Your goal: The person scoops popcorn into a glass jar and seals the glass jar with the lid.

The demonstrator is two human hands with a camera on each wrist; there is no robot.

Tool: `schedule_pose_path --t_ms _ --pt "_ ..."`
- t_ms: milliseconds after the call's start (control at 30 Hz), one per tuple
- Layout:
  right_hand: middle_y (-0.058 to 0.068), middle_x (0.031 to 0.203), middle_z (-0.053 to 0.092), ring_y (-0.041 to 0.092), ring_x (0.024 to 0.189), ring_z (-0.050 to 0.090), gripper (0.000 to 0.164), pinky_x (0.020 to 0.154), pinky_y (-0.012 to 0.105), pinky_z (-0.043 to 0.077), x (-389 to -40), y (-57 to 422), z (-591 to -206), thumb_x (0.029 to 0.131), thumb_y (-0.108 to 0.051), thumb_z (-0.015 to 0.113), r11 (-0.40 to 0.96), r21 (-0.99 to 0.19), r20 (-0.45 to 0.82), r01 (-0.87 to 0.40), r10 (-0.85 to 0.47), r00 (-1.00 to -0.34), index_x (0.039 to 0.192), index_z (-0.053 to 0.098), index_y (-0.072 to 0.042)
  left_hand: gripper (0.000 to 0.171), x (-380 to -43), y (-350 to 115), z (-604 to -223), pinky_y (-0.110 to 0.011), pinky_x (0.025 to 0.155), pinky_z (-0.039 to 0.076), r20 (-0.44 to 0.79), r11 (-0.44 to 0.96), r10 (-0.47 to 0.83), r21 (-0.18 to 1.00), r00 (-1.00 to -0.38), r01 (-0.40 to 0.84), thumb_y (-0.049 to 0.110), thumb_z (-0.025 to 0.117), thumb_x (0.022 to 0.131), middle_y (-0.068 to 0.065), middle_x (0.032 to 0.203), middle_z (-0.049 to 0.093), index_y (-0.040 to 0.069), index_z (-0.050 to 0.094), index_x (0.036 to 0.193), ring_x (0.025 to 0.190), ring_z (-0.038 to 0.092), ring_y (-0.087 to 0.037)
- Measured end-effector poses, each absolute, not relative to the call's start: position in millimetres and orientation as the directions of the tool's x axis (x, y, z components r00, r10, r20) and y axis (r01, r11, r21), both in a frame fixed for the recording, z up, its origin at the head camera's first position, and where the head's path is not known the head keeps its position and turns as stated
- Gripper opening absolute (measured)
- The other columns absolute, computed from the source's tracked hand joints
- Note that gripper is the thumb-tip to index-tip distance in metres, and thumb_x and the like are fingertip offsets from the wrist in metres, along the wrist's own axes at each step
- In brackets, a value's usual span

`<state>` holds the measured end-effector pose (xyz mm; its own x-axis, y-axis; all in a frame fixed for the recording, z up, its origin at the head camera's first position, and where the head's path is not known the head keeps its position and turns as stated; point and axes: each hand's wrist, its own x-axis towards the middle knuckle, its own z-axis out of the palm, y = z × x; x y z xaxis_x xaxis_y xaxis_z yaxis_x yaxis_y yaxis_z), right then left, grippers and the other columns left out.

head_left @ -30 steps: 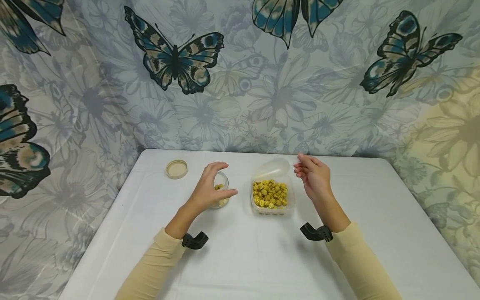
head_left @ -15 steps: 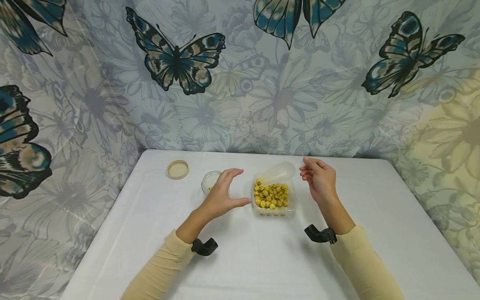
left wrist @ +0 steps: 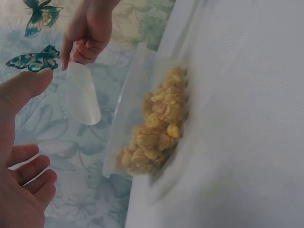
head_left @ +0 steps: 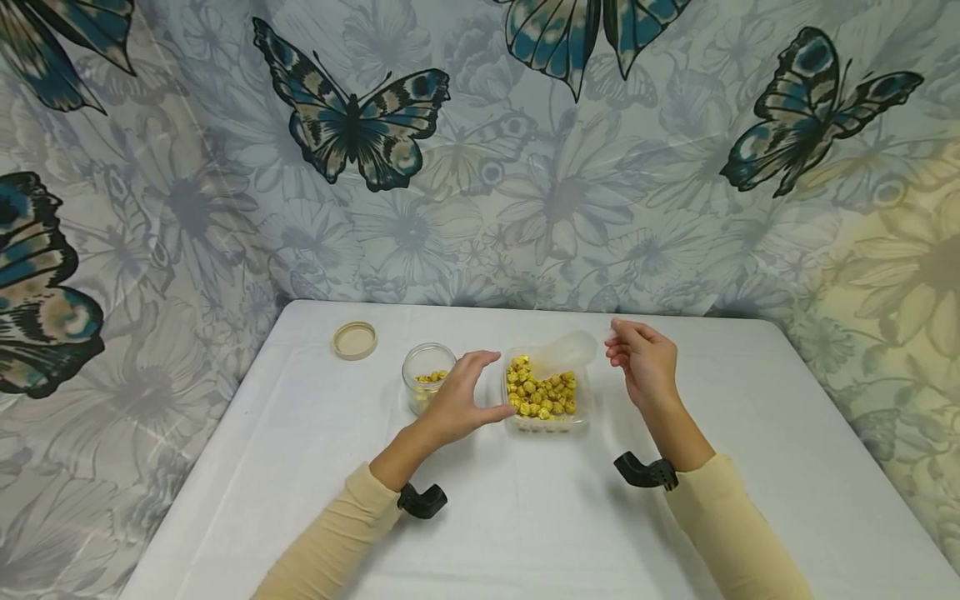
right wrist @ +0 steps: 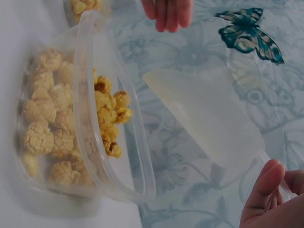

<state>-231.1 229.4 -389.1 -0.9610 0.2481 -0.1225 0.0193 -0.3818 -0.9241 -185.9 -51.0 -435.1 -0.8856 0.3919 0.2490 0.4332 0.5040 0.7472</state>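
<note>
The left hand (head_left: 463,408) has thumb and fingers spread apart with nothing between them; from the head view one cannot tell whether its thumb tip touches the container beside it. The right hand (head_left: 648,362) pinches the thin handle of a translucent scoop (right wrist: 209,118), most of that handle hidden by the fingers. The scoop's bowl reaches leftward from the right hand, above the far edge of the clear container (head_left: 551,427), and covers part of the popcorn (head_left: 536,393) there.

This open container sits on the table between the two hands. Just left of the left hand stands an uncovered glass jar (head_left: 411,371) with more popcorn inside; the hand hides its near right side, so its contents show only partly. Farther left and beyond that hand lies a round beige lid (head_left: 355,341) on the white table (head_left: 540,533). Beyond both hands hangs a butterfly-patterned backdrop (head_left: 562,192), some butterflies cut off at the edges.
</note>
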Motion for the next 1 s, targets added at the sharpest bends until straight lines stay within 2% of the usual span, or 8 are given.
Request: schedule_pose_path --t_ms 333,667,833,1000 --pt "0.001 0.058 0.065 0.009 0.045 0.058 0.011 0.043 0.017 0.049 -230 234 -394 0.090 -0.009 0.069 -0.324 -0.946 -0.108 0.010 0.285 -0.952 0.079 0.069 -0.008 0.077 -191 -43 -449 -0.049 0.111 0.039 0.201 0.537 0.408 0.736 -0.890 0.413 0.037 0.076 0.084 -0.016 0.145 0.043 0.005 0.041 0.145 0.137 0.042 -0.033" --pt "0.001 0.056 0.063 0.009 0.044 0.056 0.011 0.040 0.018 0.046 -229 236 -400 0.090 -0.008 0.068 -0.236 -0.972 -0.079 -0.003 0.338 -0.938 0.079 0.068 -0.008 0.079 -194 -31 -463 -0.048 0.112 0.039 0.117 0.596 0.367 0.732 -0.923 0.330 0.040 0.076 0.083 -0.016 0.144 0.046 0.006 0.041 0.145 0.136 0.043 -0.033" --pt "0.000 0.057 0.063 0.008 0.043 0.055 0.008 0.039 0.018 0.045 -227 237 -402 0.089 -0.009 0.069 -0.114 -0.993 -0.014 -0.029 0.357 -0.934 0.084 0.067 -0.002 0.082 -193 -28 -467 -0.047 0.112 0.039 0.093 0.615 0.370 0.721 -0.925 0.319 0.045 0.075 0.083 -0.015 0.145 0.045 0.007 0.039 0.147 0.136 0.043 -0.032" --pt "-0.005 0.057 0.062 0.007 0.043 0.054 0.018 0.039 0.018 0.045 -223 235 -402 0.089 -0.010 0.069 0.064 -0.992 0.121 -0.105 0.340 -0.933 0.093 0.066 0.007 0.084 -193 -27 -470 -0.047 0.111 0.040 0.082 0.624 0.370 0.716 -0.925 0.313 0.045 0.075 0.083 -0.015 0.145 0.044 0.006 0.038 0.147 0.135 0.044 -0.032"
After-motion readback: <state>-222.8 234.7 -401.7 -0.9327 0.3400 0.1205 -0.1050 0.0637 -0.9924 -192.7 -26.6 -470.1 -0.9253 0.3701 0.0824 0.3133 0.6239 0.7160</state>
